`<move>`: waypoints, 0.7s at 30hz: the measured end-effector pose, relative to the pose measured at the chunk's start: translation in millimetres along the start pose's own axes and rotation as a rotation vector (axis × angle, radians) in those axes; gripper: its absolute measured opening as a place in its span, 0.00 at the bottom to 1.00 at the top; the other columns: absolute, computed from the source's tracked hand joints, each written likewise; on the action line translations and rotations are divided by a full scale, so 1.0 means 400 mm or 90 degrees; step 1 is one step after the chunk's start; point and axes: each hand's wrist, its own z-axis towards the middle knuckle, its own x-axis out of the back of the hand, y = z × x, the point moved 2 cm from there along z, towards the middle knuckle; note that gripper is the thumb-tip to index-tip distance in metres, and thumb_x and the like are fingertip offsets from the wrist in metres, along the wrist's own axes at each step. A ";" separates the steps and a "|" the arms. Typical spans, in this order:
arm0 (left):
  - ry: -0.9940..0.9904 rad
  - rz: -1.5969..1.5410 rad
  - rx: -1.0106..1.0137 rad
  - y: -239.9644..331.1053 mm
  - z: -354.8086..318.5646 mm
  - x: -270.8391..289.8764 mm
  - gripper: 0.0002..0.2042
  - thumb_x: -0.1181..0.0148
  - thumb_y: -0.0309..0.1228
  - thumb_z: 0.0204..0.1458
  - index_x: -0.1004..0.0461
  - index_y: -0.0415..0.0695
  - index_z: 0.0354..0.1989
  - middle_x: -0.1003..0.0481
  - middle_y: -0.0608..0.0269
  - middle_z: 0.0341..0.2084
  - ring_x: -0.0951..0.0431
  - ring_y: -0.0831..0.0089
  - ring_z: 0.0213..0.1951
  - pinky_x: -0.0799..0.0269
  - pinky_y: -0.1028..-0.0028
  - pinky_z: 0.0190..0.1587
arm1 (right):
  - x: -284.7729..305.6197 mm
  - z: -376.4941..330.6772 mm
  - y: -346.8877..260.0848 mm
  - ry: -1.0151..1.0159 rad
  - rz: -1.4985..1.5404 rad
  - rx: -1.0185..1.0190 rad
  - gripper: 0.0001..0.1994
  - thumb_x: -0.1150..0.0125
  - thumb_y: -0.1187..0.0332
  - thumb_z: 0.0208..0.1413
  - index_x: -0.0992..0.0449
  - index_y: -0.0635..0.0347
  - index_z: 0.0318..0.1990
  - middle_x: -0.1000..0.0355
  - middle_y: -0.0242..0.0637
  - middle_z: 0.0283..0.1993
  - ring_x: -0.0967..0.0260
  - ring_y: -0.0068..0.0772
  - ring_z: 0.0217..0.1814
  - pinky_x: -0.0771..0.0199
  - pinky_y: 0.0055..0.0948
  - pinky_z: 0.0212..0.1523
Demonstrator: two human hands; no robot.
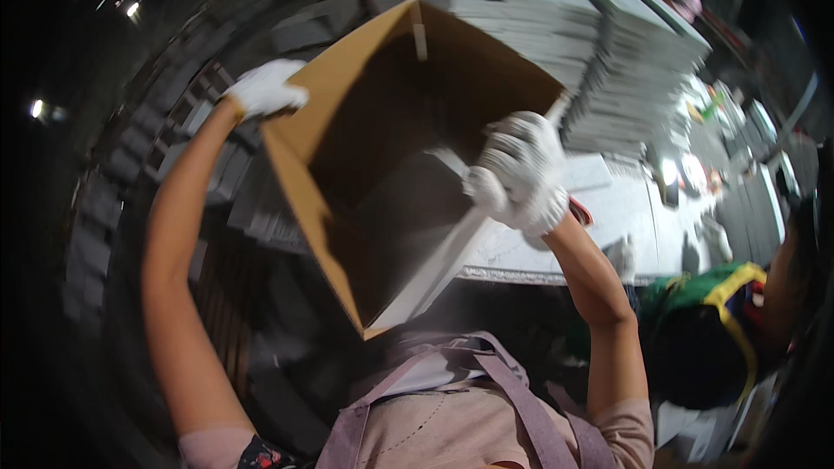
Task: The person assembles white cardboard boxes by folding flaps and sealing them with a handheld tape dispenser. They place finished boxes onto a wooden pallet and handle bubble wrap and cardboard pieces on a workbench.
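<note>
A large open cardboard box (347, 135), brown inside with a whitish outer wall, is tilted in front of me, its opening toward me. At its left corner my left hand (269, 89), in a white knit glove, grips the rim with the thumb on the edge. My right hand (521, 169), gloved the same way, is closed over the rim on the right side. From beside its fingers a blurred whitish strip (447, 161) reaches into the box; whether the fingers hold it I cannot tell. The lower inside of the box is in shadow and smeared.
Behind the box stand tall stacks of flat white cardboard (547, 43). A white worktable (608, 243) lies to the right, with a small red object (580, 211) beside my right wrist. At the lower right is another person in a green and yellow garment (725, 295). Grey stacks (95, 200) line the left.
</note>
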 end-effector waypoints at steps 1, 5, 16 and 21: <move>0.002 0.036 -0.051 0.007 -0.009 -0.011 0.17 0.37 0.38 0.50 0.20 0.39 0.43 0.19 0.60 0.27 0.21 0.72 0.28 0.27 0.68 0.33 | -0.011 -0.012 0.007 -0.030 -0.012 -0.070 0.12 0.36 0.61 0.49 0.26 0.50 0.16 0.31 0.30 0.18 0.31 0.36 0.23 0.32 0.40 0.30; -0.022 0.173 -0.001 0.044 -0.033 -0.036 0.19 0.36 0.43 0.48 0.17 0.41 0.42 0.16 0.48 0.33 0.15 0.56 0.36 0.22 0.62 0.42 | -0.109 -0.010 0.052 -0.066 -0.068 -0.156 0.28 0.47 0.50 0.66 0.20 0.51 0.15 0.29 0.35 0.14 0.32 0.43 0.20 0.32 0.40 0.29; -0.254 0.576 -0.181 0.158 -0.048 -0.247 0.27 0.35 0.57 0.49 0.14 0.42 0.37 0.16 0.46 0.34 0.14 0.51 0.38 0.19 0.59 0.43 | -0.470 -0.093 0.124 -0.082 -0.067 -0.353 0.14 0.35 0.49 0.55 0.18 0.43 0.42 0.23 0.33 0.51 0.27 0.39 0.57 0.26 0.44 0.59; -0.161 -0.199 -0.146 0.074 -0.084 -0.106 0.23 0.44 0.47 0.67 0.21 0.36 0.54 0.18 0.55 0.51 0.17 0.66 0.51 0.25 0.65 0.57 | -0.562 -0.159 0.182 -0.334 -0.039 -0.314 0.17 0.40 0.46 0.58 0.17 0.42 0.47 0.23 0.29 0.54 0.28 0.37 0.61 0.30 0.43 0.66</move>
